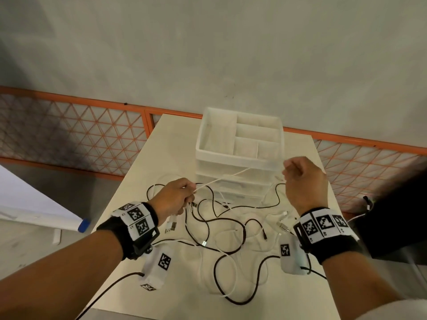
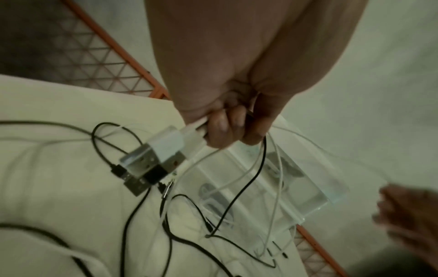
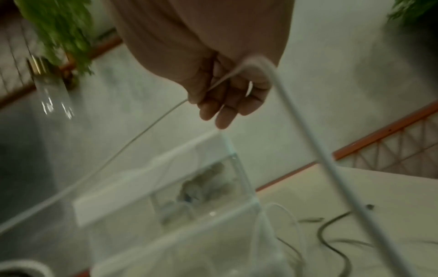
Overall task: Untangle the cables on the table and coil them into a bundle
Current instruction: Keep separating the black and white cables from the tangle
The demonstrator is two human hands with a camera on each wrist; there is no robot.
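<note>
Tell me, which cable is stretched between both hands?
The white cable, pulled taut in the air from left hand to right hand; black cables lie loose.

Right wrist view blurred; drawer unit (image 3: pixel 166 187) contents unclear; white cable (image 3: pixel 331 159) cut off.

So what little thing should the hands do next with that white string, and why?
Probably the right hand should loop its end of the white cable back toward the left hand, starting a coil. The cable runs taut between both hands above the table, so that stretch looks free, while the black cables lie tangled below. The left hand also grips several plug ends.
</note>
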